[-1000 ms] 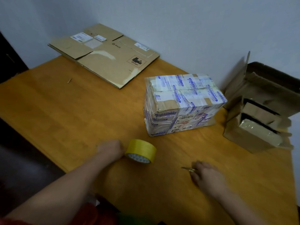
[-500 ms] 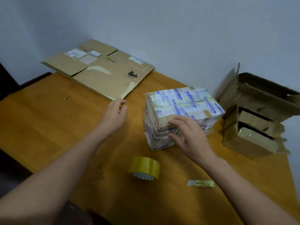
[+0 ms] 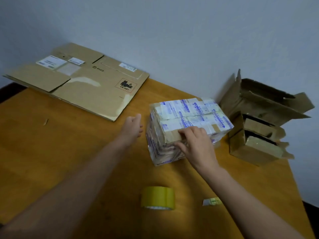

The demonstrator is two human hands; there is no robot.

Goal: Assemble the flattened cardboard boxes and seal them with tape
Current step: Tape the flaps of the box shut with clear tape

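My right hand [image 3: 195, 144] grips the near top edge of the tape-wrapped rectangular cardboard box [image 3: 189, 114] on the orange wooden bench [image 3: 51, 152], fingers curled. My left hand [image 3: 133, 125] hovers just left of it, fingers released. Behind-left of it lies the flattened brown cardboard box [image 3: 86, 83]; in front, the yellow tape roll [image 3: 158, 197].

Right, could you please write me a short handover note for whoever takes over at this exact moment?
Left hand: open, holding nothing, beside the left side of the taped box.
Right hand: fingers curled over the taped box's near top edge, thumb on its front face.
Tape roll: free on the table, nearest you, with a small scrap to its right.
Done: one box closed and heavily taped.
Left: the flattened box at the far left is not yet assembled, and the open boxes by the wall on the right are unsealed.
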